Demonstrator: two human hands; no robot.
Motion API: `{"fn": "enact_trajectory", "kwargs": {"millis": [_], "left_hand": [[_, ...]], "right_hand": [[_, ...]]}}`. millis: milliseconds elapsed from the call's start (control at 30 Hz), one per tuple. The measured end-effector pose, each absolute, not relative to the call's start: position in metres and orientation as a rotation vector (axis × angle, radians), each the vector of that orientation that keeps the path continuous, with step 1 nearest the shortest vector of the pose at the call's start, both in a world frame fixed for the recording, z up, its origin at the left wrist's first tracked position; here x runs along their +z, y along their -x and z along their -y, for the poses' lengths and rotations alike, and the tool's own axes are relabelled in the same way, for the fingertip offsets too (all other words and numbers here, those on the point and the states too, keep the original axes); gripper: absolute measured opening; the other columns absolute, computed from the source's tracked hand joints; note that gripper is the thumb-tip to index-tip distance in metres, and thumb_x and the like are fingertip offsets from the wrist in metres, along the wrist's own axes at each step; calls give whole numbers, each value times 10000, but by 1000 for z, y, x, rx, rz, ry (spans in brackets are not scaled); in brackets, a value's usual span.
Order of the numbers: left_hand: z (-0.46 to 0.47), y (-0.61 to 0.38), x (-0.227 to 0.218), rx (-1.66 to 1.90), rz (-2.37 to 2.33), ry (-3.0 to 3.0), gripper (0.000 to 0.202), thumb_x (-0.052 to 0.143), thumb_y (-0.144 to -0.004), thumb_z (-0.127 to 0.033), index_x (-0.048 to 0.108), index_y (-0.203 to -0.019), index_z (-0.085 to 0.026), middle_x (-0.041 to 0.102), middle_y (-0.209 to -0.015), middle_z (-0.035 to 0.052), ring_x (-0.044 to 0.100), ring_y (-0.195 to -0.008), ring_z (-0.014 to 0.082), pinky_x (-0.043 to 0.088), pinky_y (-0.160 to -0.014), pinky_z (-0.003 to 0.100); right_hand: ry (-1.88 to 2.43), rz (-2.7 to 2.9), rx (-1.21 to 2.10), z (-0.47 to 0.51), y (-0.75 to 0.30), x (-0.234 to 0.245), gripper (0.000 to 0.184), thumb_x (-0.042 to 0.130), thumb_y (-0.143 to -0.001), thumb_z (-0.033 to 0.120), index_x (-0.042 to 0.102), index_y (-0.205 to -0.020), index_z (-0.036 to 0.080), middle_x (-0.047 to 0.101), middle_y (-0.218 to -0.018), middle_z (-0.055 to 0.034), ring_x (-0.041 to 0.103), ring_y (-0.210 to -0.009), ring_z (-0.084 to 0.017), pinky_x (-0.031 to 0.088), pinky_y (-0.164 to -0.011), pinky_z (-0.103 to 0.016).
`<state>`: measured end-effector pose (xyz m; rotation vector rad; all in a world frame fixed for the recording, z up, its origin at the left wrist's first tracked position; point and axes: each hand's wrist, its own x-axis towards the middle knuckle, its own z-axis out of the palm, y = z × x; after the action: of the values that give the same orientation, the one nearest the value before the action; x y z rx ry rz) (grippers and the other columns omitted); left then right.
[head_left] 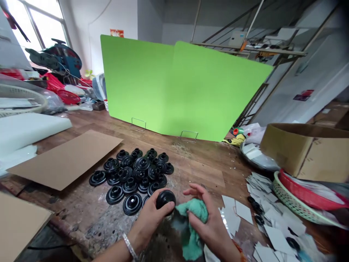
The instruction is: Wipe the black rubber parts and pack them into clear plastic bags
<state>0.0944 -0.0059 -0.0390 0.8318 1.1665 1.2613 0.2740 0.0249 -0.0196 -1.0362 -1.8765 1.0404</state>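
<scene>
My left hand [152, 220] grips a round black disc-shaped part [165, 199] between thumb and fingers, its domed side up. Just to the right, my right hand [208, 220] is closed around a crumpled green cloth [197, 211], whose lower end hangs down. A small gap separates the cloth from the held part. Beyond my left hand lies a heap of similar black flanged parts [141, 163], some with the raised collar up. One of them [132, 203] sits close to my left wrist.
Green panels [169, 87] stand across the back of the wooden table [201, 160]. Cardboard sheets [68, 156] lie left. White square cards [242, 211] and small black rings [255, 205] are scattered right, near a green basket [294, 200] and a cardboard box [289, 149].
</scene>
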Motion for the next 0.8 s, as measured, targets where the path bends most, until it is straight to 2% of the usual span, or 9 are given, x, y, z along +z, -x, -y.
{"fn": "enact_trajectory", "kwargs": {"millis": [100,167,300,400,567,667,733,800], "left_hand": [[14,-93,-43,1268,-1229,-877,432,719,-714,-299,598,-1109,-174,654,-1050,57,556,-1009,215,413,-888,284],[19,-94,-42,1243,-1196,-899,443,716,-711,-293,592,-1120,-178,655,-1043,54,556,-1011,217,420,-881,280],[26,-100,-35,1160,-1145,-925,470,708,-718,-306,566,-1145,-170,654,-1001,57,577,-955,218,447,-853,295],[29,-106,-30,1144,-1148,-971,466,702,-729,-335,567,-1147,-180,649,-1078,71,568,-1038,237,442,-910,310],[35,-120,-29,1141,-1112,-888,592,736,-695,-394,546,-1233,-237,619,-1235,61,537,-1175,256,445,-969,305],[37,-121,-39,1155,-1179,-704,746,797,-614,-407,505,-1283,-253,644,-1213,62,582,-1129,280,520,-886,306],[36,-118,-48,1137,-1217,-597,782,840,-544,-402,532,-1244,-240,675,-1161,65,600,-1102,300,558,-830,303],[36,-114,-57,1119,-1228,-565,767,868,-480,-398,586,-1173,-231,700,-1113,63,603,-1096,322,577,-809,309]], "right_hand": [[1163,1732,1039,-23,-287,-21,489,523,-779,161,399,-1245,239,582,-1097,-58,617,-880,-162,508,-782,-291],[1195,1688,1058,-20,-294,-25,455,531,-780,178,422,-1219,226,590,-1059,-52,619,-868,-164,509,-756,-279],[1240,1635,1105,-10,-298,-33,413,546,-790,206,460,-1194,216,608,-1041,-48,620,-862,-169,506,-766,-285],[1238,1610,1146,-4,-294,-33,339,576,-811,289,536,-1135,198,622,-1043,-59,610,-896,-184,494,-809,-300],[1069,1626,1430,1,-284,-32,464,693,-739,424,623,-1135,191,654,-1024,-51,597,-908,-194,483,-806,-288],[1043,1521,1622,2,-283,-35,458,750,-667,455,677,-1028,182,660,-894,-17,587,-775,-152,479,-714,-252],[1083,1454,1648,3,-285,-39,479,792,-604,459,684,-978,180,638,-821,6,555,-701,-124,463,-668,-231],[1100,1445,1633,5,-286,-43,533,823,-557,445,676,-1004,196,619,-804,22,524,-677,-107,450,-658,-220]]}}
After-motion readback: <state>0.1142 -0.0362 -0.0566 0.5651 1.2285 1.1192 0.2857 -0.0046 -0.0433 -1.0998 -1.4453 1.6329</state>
